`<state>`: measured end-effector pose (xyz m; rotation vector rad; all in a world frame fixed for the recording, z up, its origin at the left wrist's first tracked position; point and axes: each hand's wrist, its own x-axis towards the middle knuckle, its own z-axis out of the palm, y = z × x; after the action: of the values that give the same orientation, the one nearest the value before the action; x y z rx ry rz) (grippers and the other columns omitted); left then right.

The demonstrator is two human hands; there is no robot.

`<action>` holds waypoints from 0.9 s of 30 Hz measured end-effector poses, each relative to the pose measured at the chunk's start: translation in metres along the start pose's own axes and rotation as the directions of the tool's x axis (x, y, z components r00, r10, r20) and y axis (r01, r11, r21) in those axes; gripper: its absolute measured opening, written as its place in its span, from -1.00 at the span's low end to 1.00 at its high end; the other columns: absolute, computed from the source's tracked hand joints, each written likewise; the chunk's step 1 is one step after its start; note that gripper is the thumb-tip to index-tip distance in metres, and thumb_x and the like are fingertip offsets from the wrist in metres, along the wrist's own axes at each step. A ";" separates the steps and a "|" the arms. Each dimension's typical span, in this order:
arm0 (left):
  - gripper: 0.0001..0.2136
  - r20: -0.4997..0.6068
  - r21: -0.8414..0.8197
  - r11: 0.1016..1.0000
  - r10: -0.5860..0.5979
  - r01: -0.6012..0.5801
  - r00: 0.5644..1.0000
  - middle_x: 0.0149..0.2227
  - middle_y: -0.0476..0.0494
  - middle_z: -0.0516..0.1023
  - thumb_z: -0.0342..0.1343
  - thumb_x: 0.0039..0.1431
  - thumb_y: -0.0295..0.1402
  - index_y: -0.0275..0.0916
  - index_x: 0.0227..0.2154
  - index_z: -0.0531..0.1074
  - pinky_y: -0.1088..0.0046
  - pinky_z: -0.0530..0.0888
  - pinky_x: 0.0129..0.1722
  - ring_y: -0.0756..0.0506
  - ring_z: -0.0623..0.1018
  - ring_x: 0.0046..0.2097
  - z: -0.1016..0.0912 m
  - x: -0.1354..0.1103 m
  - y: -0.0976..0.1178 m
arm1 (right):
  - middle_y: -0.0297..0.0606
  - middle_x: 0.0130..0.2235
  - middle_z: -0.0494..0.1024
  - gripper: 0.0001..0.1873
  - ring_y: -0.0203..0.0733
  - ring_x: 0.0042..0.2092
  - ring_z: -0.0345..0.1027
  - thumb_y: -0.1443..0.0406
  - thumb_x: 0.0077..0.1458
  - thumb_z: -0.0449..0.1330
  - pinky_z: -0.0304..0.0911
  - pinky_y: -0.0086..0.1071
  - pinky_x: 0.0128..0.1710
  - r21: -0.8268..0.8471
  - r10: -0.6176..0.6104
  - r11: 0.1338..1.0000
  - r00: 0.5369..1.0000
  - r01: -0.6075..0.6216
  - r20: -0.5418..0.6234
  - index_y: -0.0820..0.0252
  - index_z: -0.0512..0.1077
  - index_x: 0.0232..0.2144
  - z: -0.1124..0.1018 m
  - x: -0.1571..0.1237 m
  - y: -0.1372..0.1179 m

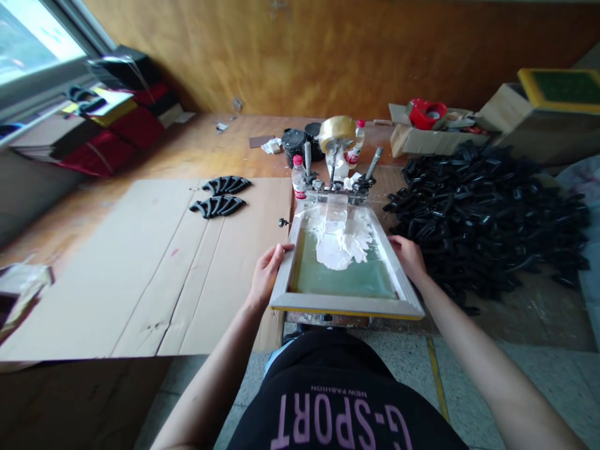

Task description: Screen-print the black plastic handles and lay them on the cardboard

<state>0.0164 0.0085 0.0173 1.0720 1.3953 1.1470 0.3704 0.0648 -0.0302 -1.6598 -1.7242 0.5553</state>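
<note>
In the head view, the left hand [268, 267] has its fingers drawn in at the nine o'clock side of a framed screen [347, 304], the right hand [410, 255] likewise at three; both have hold of the frame, and their undersides are hidden. The screen sits at the counter's [206, 140] near edge, white paste [341, 255] over the far part of its mesh. A pale block [336, 215] covers some of that paste, and a clamp [323, 195] with two upright posts stands at twelve o'clock. Beyond it a tape roll [336, 132] partly blocks the view; black tubs [294, 145] stand at eleven. A cardboard sheet [117, 262] spreads toward nine, two rows of black curved parts [219, 206] on it at ten. Between two and three, a heap of black pieces [487, 219] crowds the right hand; a carton [422, 142] sits at one.
</note>
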 end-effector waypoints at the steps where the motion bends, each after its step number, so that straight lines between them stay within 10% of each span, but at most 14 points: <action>1: -0.49 0.024 0.034 0.999 -0.039 0.038 0.999 -0.38 -0.06 0.51 0.05 0.16 0.04 -0.28 -0.05 0.51 0.54 0.35 -0.48 0.03 0.41 -0.46 -0.002 -0.003 -0.015 | -0.06 -0.16 0.57 -0.66 0.01 -0.20 0.47 0.20 0.17 0.07 0.38 -0.02 -0.12 -0.021 -0.021 1.000 0.999 0.020 -0.036 0.25 0.51 -0.12 -0.001 0.010 -0.005; 5: -0.33 0.025 0.122 0.987 -0.110 0.106 0.994 -0.39 -0.01 0.46 0.11 0.14 -0.07 -0.18 0.28 0.16 0.53 0.38 -0.42 0.01 0.43 -0.41 -0.001 -0.001 -0.069 | 0.04 0.23 0.24 -0.35 0.12 0.13 0.25 0.23 0.05 0.26 0.20 0.01 0.13 -0.218 -0.330 0.925 0.942 0.311 -0.059 0.23 0.27 0.18 0.027 0.042 -0.058; 8: -0.34 -0.013 0.210 0.971 -0.115 0.115 0.993 -0.45 0.04 0.39 0.09 0.15 -0.10 -0.19 0.29 0.15 0.53 0.38 -0.39 0.03 0.39 -0.44 0.003 0.005 -0.090 | 0.04 0.17 0.29 -0.37 0.15 0.13 0.22 0.30 -0.02 0.34 0.21 -0.03 0.09 -0.336 -0.435 0.831 0.894 0.444 0.106 0.22 0.31 0.12 0.056 0.052 -0.096; 15: -0.41 -0.018 0.253 0.959 -0.129 0.129 0.992 -0.36 -0.03 0.49 0.08 0.15 -0.06 -0.20 0.21 0.28 0.47 0.43 -0.28 -0.02 0.48 -0.34 0.001 0.008 -0.099 | -0.22 -0.22 0.57 -0.80 -0.09 -0.18 0.44 0.26 0.07 0.27 0.26 -0.33 -0.21 -0.346 -0.235 0.851 0.875 0.396 0.423 0.15 0.44 -0.21 0.068 0.047 -0.107; 27: -0.39 0.028 0.215 0.967 -0.145 0.136 0.989 -0.26 -0.08 0.54 0.04 0.18 -0.03 -0.22 0.22 0.23 0.44 0.44 -0.23 -0.06 0.52 -0.25 0.003 0.007 -0.097 | -0.09 -0.24 0.55 -0.87 -0.09 -0.25 0.41 0.33 0.17 0.11 0.17 -0.35 -0.30 -0.528 -0.216 0.773 0.928 0.352 0.302 0.22 0.42 -0.24 0.073 0.016 -0.096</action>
<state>0.0143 0.0002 -0.0798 1.1206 1.5593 0.8812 0.2522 0.0813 -0.0095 -1.7088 -2.4417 0.0620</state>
